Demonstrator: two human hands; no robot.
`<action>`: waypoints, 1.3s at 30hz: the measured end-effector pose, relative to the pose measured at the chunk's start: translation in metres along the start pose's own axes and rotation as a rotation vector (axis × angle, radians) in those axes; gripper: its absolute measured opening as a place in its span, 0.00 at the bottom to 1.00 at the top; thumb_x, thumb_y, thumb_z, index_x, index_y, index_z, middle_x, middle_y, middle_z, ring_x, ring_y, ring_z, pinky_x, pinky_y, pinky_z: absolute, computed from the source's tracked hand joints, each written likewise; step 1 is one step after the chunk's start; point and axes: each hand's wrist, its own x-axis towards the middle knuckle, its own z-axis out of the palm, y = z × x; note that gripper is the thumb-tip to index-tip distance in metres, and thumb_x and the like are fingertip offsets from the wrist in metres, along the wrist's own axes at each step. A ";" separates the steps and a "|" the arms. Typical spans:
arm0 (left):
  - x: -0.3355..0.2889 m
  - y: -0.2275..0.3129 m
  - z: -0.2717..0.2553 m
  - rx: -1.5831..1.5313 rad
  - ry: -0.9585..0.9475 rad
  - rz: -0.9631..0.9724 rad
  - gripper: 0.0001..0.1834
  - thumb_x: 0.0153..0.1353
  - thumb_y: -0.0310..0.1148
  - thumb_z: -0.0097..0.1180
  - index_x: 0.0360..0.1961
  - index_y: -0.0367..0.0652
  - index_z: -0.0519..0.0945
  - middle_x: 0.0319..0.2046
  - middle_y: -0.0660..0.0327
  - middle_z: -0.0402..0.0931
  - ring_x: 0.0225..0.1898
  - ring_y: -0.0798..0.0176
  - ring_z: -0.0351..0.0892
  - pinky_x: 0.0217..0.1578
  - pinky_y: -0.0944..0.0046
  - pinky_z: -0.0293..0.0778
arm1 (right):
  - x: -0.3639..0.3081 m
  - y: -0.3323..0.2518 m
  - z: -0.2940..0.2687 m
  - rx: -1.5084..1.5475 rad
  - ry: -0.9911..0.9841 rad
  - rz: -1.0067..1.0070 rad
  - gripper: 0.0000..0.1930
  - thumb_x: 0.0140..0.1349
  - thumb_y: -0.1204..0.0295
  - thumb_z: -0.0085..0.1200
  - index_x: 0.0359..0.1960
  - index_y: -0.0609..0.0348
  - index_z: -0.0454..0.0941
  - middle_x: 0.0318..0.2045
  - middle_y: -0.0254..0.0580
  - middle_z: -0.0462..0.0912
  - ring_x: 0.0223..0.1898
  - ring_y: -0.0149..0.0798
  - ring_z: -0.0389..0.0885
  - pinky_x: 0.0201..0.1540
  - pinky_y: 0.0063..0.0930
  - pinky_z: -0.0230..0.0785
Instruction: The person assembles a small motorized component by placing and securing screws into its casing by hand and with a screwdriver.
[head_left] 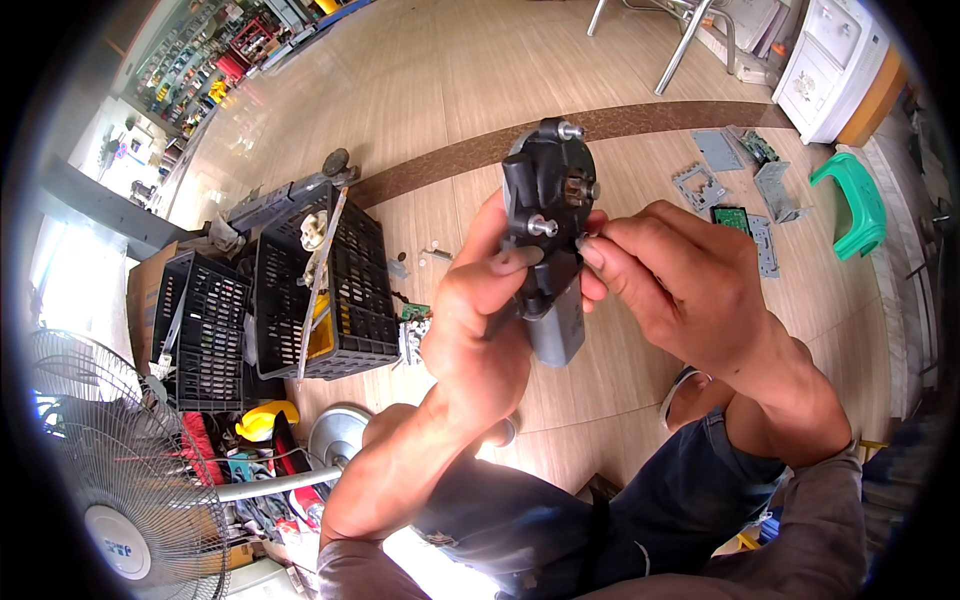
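Observation:
In the middle of the view I hold up an electric gear motor (556, 260), with a black gear housing on top and a grey motor can below. Metal studs stick out of the housing's face. My left hand (478, 320) is wrapped round its left side, the thumb pressed on the housing. Thumb and forefinger of my right hand (680, 280) are pinched together at the housing's right edge. Something small and dark shows at those fingertips, too small to name. Part of the motor's back is hidden by my fingers.
Black plastic crates (340, 290) stand on the floor to the left, near a standing fan (130, 480). Grey metal plates (718, 150) and a green circuit board (731, 217) lie at the right, beside a green plastic stool (855, 205). A white cabinet (825, 70) stands at far right.

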 end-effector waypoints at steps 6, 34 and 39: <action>-0.001 -0.002 0.002 0.029 0.036 -0.010 0.33 0.61 0.42 0.42 0.66 0.37 0.62 0.52 0.51 0.76 0.41 0.58 0.80 0.46 0.60 0.73 | 0.006 -0.004 -0.005 0.019 -0.102 0.139 0.14 0.67 0.72 0.55 0.22 0.62 0.76 0.18 0.37 0.81 0.21 0.34 0.83 0.20 0.27 0.70; -0.001 -0.002 0.001 -0.018 0.042 0.003 0.32 0.62 0.42 0.40 0.65 0.37 0.63 0.49 0.50 0.76 0.40 0.59 0.80 0.45 0.59 0.74 | 0.000 -0.003 0.003 0.182 -0.027 0.223 0.04 0.64 0.76 0.57 0.31 0.63 0.80 0.21 0.36 0.84 0.21 0.26 0.81 0.22 0.20 0.69; -0.002 0.000 0.003 -0.003 0.069 -0.021 0.31 0.62 0.42 0.39 0.65 0.37 0.64 0.52 0.49 0.75 0.38 0.58 0.80 0.44 0.59 0.73 | 0.003 -0.004 -0.005 0.186 -0.094 0.265 0.08 0.65 0.73 0.58 0.27 0.61 0.80 0.19 0.34 0.82 0.15 0.25 0.73 0.19 0.21 0.64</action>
